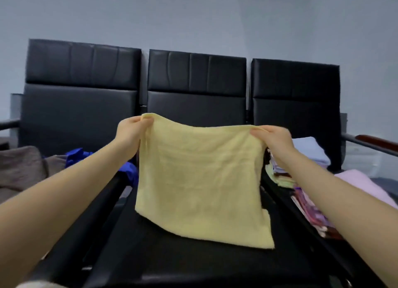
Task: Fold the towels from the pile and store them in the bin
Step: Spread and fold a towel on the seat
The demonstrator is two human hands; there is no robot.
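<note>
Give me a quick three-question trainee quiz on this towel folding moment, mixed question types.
1. True or false: the yellow towel hangs wholly in the air, clear of the black seat.
2. Which holds the towel's top corners?
A. the left hand alone
B. the right hand alone
C. both hands
3. Fill in: the stack of folded towels lies on the person's ____ side.

Key
1. False: its lower edge rests on the seat.
2. C: each hand pinches one top corner.
3. Right.
</note>
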